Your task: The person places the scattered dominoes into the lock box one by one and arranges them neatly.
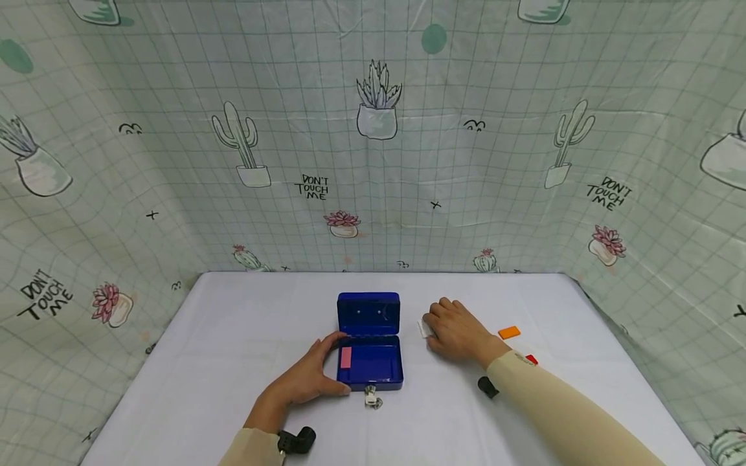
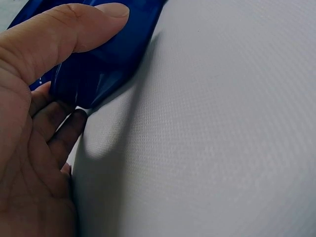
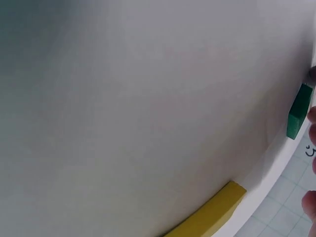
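A small blue metal cash box (image 1: 370, 372) stands on the table with its lid raised. A pink flat block (image 1: 346, 357) lies at the left inside it, and a small lock with keys (image 1: 371, 397) hangs at its front. My left hand (image 1: 315, 375) grips the box's left side, thumb at the front corner and fingers toward the back. To the right of the box, my right hand (image 1: 457, 330) pinches a small white flat piece (image 1: 425, 329) between thumb and fingers. In the right wrist view, a green block (image 3: 299, 112) is near the fingertips at the edge.
Behind my right hand's wrist lies an orange flat block (image 1: 509, 332). A red block (image 1: 531, 359) shows partly past the sleeve. In the right wrist view a yellow block (image 3: 210, 215) lies on the white tablecloth (image 1: 262, 310). A patterned curtain (image 1: 373, 162) surrounds the table.
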Available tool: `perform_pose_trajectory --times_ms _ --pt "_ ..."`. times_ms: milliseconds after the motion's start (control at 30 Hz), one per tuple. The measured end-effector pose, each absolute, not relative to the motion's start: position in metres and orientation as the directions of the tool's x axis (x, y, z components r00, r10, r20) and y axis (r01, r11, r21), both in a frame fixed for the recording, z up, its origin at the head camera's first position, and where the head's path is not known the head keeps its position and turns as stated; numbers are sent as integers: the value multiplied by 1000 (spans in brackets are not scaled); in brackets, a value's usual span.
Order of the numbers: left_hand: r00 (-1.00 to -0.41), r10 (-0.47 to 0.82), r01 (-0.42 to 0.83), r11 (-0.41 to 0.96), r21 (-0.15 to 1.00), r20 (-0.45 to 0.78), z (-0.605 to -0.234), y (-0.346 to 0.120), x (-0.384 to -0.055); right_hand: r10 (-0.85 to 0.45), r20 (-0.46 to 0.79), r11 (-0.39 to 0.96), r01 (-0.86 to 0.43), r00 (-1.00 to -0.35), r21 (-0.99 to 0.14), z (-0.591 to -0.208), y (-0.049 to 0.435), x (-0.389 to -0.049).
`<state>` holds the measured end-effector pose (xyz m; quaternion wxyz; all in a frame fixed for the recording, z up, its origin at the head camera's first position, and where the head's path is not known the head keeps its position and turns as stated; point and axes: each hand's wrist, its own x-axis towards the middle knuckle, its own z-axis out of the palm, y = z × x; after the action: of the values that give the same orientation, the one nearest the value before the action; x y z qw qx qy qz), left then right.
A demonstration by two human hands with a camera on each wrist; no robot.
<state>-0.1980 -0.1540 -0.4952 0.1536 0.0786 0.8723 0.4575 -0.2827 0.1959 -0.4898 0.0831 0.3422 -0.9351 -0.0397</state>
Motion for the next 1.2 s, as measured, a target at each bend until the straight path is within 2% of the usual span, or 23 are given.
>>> perform_pose_trajectory --times_ms 200,433,767,1200 --pt "-942 271 -6 572 820 -196 -497 -154 -198 -651 169 758 -640 -740 124 -492 198 -280" --pt "-941 277 -4 565 825 -195 -498 -153 -198 -645 152 763 -640 -749 91 -492 197 -278" --pt "-943 271 -8 567 824 -195 -496 -153 -198 -652 270 756 -634 -709 160 -492 196 -277" --pt "-943 270 -5 574 819 -195 -496 -152 -196 -654 371 749 -634 -659 193 -474 186 -255"
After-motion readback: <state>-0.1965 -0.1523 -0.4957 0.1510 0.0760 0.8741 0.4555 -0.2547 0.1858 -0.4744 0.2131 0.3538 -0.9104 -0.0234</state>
